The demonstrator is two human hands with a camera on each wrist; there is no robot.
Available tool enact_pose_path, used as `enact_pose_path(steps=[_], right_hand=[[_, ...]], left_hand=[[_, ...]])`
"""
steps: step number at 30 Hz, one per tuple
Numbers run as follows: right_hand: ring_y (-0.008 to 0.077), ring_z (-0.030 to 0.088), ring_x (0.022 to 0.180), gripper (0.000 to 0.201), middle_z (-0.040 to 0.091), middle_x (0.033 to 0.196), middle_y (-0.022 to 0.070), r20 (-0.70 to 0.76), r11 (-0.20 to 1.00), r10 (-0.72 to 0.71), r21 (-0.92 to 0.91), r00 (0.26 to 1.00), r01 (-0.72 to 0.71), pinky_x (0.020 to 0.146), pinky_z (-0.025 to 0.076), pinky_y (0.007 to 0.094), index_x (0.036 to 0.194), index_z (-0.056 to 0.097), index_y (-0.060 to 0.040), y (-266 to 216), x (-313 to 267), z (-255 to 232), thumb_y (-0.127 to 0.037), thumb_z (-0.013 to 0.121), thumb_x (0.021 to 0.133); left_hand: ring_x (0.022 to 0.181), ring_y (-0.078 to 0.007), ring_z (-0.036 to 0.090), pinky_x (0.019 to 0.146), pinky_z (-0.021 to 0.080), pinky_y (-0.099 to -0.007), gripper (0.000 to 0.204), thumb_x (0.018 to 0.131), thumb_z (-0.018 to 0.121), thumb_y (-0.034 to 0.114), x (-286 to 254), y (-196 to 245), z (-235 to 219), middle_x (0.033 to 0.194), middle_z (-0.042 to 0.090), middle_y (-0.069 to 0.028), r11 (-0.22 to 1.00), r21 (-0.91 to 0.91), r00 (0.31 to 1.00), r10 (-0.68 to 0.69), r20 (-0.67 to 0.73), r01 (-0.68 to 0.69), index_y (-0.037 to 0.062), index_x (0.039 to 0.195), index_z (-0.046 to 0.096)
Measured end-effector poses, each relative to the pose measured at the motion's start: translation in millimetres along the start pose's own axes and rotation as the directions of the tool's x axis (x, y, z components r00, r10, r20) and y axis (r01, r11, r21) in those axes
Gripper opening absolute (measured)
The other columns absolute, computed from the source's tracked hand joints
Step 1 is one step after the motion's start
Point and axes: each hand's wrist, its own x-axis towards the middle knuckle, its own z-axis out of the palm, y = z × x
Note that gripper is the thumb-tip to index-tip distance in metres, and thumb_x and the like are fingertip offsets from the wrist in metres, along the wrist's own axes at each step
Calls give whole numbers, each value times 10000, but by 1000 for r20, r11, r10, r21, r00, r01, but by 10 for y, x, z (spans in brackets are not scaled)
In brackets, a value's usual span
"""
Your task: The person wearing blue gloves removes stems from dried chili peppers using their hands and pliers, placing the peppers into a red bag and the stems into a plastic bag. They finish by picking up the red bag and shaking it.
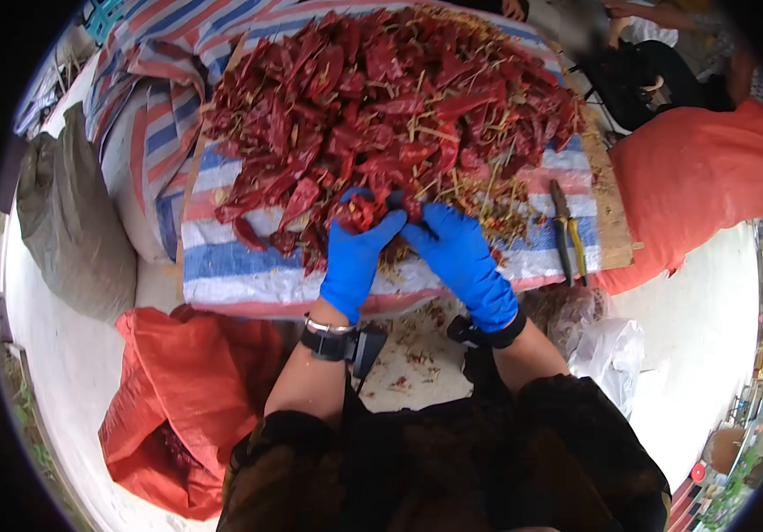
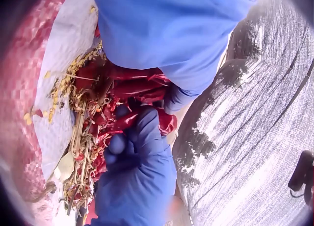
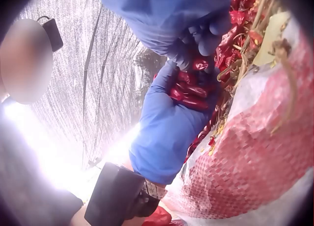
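Both hands wear blue gloves and meet at the near edge of a heap of dried red chillies (image 1: 346, 133). In my left hand (image 1: 350, 270) several dried chillies (image 3: 189, 91) lie gripped, as the right wrist view shows. My right hand (image 1: 463, 262) is close against the left one, its thumb and fingers pinching a single dried chilli (image 2: 167, 122). Parts of the fingers on both hands are hidden behind the gloves and chillies. Loose stems and seeds (image 2: 78, 123) lie under the hands on a striped woven sheet (image 1: 248, 270).
Yellow-and-black handled pliers (image 1: 567, 232) lie on the sheet's right side. A full red sack (image 1: 709, 177) stands to the right, an open red sack (image 1: 177, 381) at lower left. A grey-green sack (image 1: 75, 222) is on the left, and clear plastic bags (image 1: 607, 350) hang below the right edge.
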Motion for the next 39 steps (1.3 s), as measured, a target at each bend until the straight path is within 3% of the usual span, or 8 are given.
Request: enact_pose_path(steps=[8, 14, 19, 24, 26, 29, 32, 39], right_hand=[[177, 535, 617, 209, 582, 740, 100, 260, 945, 152, 246, 954, -217, 570, 439, 285, 847, 575, -23, 21, 91, -219, -183, 675, 759], [78, 569, 815, 104, 638, 904, 29, 188, 603, 267, 732, 945, -317, 757, 453, 207, 908, 607, -18, 68, 104, -166, -16, 597, 805], [78, 557, 738, 69, 631, 867, 23, -40, 788, 273, 583, 961, -199, 694, 456, 214, 847, 622, -29, 63, 43, -60, 2, 605, 788], [87, 533, 650, 59, 599, 748, 21, -166, 935, 159, 343, 973, -94, 603, 449, 231, 839, 633, -28, 36, 17, -39, -36, 625, 782], [97, 535, 630, 85, 570, 697, 18, 171, 481, 476, 771, 863, -418, 579, 447, 234, 846, 629, -14, -18, 46, -131, -82, 619, 795], [104, 522, 591, 126, 549, 661, 12, 412, 27, 513, 869, 753, -494, 569, 439, 226, 868, 619, -10, 36, 25, -119, -122, 602, 813], [80, 474, 528, 140, 530, 633, 1, 495, -151, 622, 836, 607, -527, 557, 426, 209, 904, 608, -16, -87, 57, -138, -131, 584, 828], [36, 386, 475, 107, 472, 583, -26, 631, -492, 376, 757, 679, -431, 532, 394, 179, 872, 591, -41, 93, -30, -59, -141, 566, 846]], left_hand=[[823, -106, 574, 743, 475, -238, 268, 729, 660, -6, 52, -57, -93, 915, 613, -31, 999, -49, 999, -8, 35, 10, 30, 979, 573], [797, -95, 574, 718, 487, -238, 335, 700, 687, -10, -14, -47, -98, 902, 612, -28, 970, 201, 976, 95, 196, -135, 33, 1003, 550], [770, -86, 570, 688, 483, -232, 407, 688, 720, 22, -53, 15, -16, 882, 611, -34, 985, 84, 963, -166, 212, 152, 47, 1029, 500], [758, -81, 566, 669, 480, -224, 456, 679, 733, 31, -64, -94, 22, 855, 606, -28, 983, 174, 984, -85, 158, 57, 46, 1055, 476], [760, -79, 564, 667, 478, -220, 471, 677, 734, 32, -65, -98, 16, 849, 603, -28, 986, 162, 986, -57, 155, 32, 45, 1064, 466], [694, -83, 566, 605, 477, -223, 417, 698, 708, 16, -82, -50, 26, 800, 598, -35, 992, 129, 985, -18, 169, -4, 42, 1034, 463], [613, -91, 558, 529, 467, -233, 344, 730, 669, 4, -96, -4, 28, 750, 589, -45, 995, 25, 980, -96, 175, 93, 45, 1000, 460], [637, -119, 585, 549, 487, -246, 306, 752, 634, -11, -89, -56, 15, 784, 592, -65, 989, -136, 983, -32, 181, 57, 56, 991, 455]])
